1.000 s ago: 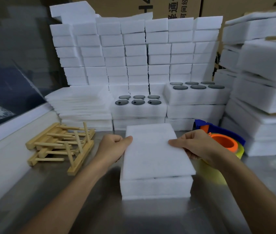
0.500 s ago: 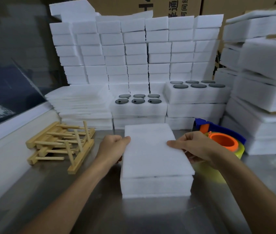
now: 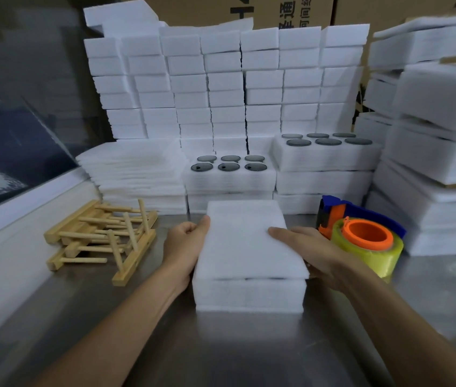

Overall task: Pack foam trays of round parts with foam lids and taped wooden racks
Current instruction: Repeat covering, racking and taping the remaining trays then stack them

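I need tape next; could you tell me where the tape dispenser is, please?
The tape dispenser sits on the table's right side, just beyond the right hand.

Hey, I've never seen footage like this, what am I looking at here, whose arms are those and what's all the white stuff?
There is no machine here. A camera worn on a person's head looks forward and down, so the two bare arms are the wearer's own. They stand at a metal table. The left hand and right hand hold a thin white foam lid by its side edges, each grip with the thumb on top, over a thicker foam tray; a narrow gap shows between the two at the near edge. To the left lie wooden racks. To the right sits a tape dispenser with a yellowish roll and orange hub. Behind are stacks of foam, and two open trays showing dark round parts in holes.
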`<action>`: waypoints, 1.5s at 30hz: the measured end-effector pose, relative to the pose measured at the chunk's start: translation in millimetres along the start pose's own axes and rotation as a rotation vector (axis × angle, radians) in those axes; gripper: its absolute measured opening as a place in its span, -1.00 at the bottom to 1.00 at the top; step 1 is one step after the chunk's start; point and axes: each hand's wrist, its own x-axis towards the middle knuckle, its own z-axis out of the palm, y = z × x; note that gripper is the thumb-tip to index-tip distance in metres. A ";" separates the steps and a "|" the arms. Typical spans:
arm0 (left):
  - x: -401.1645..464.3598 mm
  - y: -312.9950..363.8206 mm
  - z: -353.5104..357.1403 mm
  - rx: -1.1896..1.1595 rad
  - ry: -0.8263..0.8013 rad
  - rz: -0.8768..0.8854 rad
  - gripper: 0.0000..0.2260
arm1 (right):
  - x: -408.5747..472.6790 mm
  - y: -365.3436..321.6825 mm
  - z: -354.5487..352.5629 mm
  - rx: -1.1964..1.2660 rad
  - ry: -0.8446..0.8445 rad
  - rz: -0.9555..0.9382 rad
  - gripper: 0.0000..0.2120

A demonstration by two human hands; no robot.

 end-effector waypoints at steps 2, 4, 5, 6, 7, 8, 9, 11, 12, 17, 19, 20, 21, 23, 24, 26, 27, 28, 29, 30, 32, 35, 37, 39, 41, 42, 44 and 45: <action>1.5 1.3 0.4 -0.061 -0.001 -0.019 -0.60 | 2.6 0.3 6.5 0.019 0.060 -0.012 -0.69; 2.7 0.5 -1.4 -0.059 0.004 -0.020 -0.56 | 4.3 0.8 9.3 0.021 0.100 -0.023 -0.69; 4.0 -0.8 -3.3 -0.056 -0.009 -0.014 -0.55 | 5.0 1.3 9.1 0.029 0.111 -0.036 -0.64; 5.0 -1.2 -4.9 -0.051 -0.033 -0.011 -0.55 | 5.7 1.6 8.6 0.041 0.118 -0.050 -0.58; 5.5 -0.1 -6.1 -0.027 -0.053 -0.003 -0.58 | 5.9 1.8 7.7 0.053 0.119 -0.060 -0.50; 5.8 2.9 -6.8 0.019 -0.056 0.021 -0.62 | 6.3 1.9 6.8 0.065 0.115 -0.067 -0.45; 5.9 7.1 -8.0 0.101 -0.025 0.079 -0.66 | 6.6 2.2 6.1 0.075 0.107 -0.071 -0.42; 6.0 18.8 -14.2 0.350 0.151 0.310 -0.75 | 7.3 2.4 5.1 0.079 0.098 -0.065 -0.43; 5.3 26.0 -20.2 0.482 0.256 0.463 -0.79 | 7.7 2.8 4.8 0.076 0.101 -0.057 -0.43; 22.6 53.9 -72.7 1.173 0.568 0.507 -0.53 | 7.8 3.8 4.1 0.075 0.116 -0.032 -0.44; 29.8 58.7 -94.4 1.196 0.456 0.213 -0.50 | 8.2 3.9 3.8 0.078 0.119 -0.034 -0.51; 31.8 58.4 -102.9 1.157 0.375 0.097 -0.58 | 8.7 4.1 3.7 0.076 0.123 -0.034 -0.55; 34.0 56.5 -108.9 1.078 0.294 0.023 -0.67 | 8.7 4.2 3.7 0.072 0.126 -0.033 -0.57; 35.5 53.6 -114.9 0.911 0.209 -0.030 -0.71 | 8.6 4.5 3.8 0.067 0.126 -0.036 -0.59; 35.6 53.8 -115.4 0.868 0.206 -0.022 -0.71 | 8.7 4.8 3.8 0.068 0.125 -0.038 -0.60; 33.8 56.7 -114.3 0.846 0.218 0.015 -0.72 | 8.0 5.0 3.6 0.070 0.122 -0.043 -0.61; 32.3 59.2 -113.1 0.839 0.226 0.032 -0.73 | 7.2 4.8 3.5 0.073 0.119 -0.046 -0.61; 30.2 62.4 -111.9 0.825 0.232 0.052 -0.73 | 6.9 4.7 3.1 0.074 0.116 -0.046 -0.62; 28.0 66.0 -110.5 0.804 0.241 0.081 -0.73 | 6.3 4.4 2.7 0.072 0.113 -0.045 -0.62; 25.0 69.9 -108.5 0.777 0.248 0.119 -0.71 | 5.5 3.9 2.3 0.069 0.111 -0.041 -0.62; 17.0 79.8 -101.5 0.690 0.254 0.213 -0.73 | 4.2 2.7 1.6 0.071 0.106 -0.030 -0.60; 1.4 93.1 -85.5 0.568 0.264 0.392 -0.76 | 1.3 -1.6 2.4 0.081 0.104 -0.024 -0.57; -7.2 97.8 -74.5 0.534 0.269 0.523 -0.76 | 0.5 -5.7 1.2 0.058 0.151 -0.042 -0.58; -14.5 100.0 -64.1 0.503 0.262 0.630 -0.77 | 1.3 -9.4 -2.3 -0.025 0.242 -0.090 -0.59; -21.3 100.1 -54.2 0.495 0.265 0.732 -0.78 | 2.1 -14.3 -6.9 -0.123 0.382 -0.189 -0.61; -25.3 99.3 -48.8 0.498 0.265 0.791 -0.78 | -0.1 -19.8 -7.8 -0.143 0.435 -0.244 -0.62; -34.7 96.7 -36.4 0.499 0.251 0.918 -0.80 | -9.0 -35.8 -4.8 -0.049 0.402 -0.306 -0.64; -40.0 94.5 -29.8 0.508 0.233 0.976 -0.82 | -15.6 -45.3 0.1 0.033 0.304 -0.311 -0.62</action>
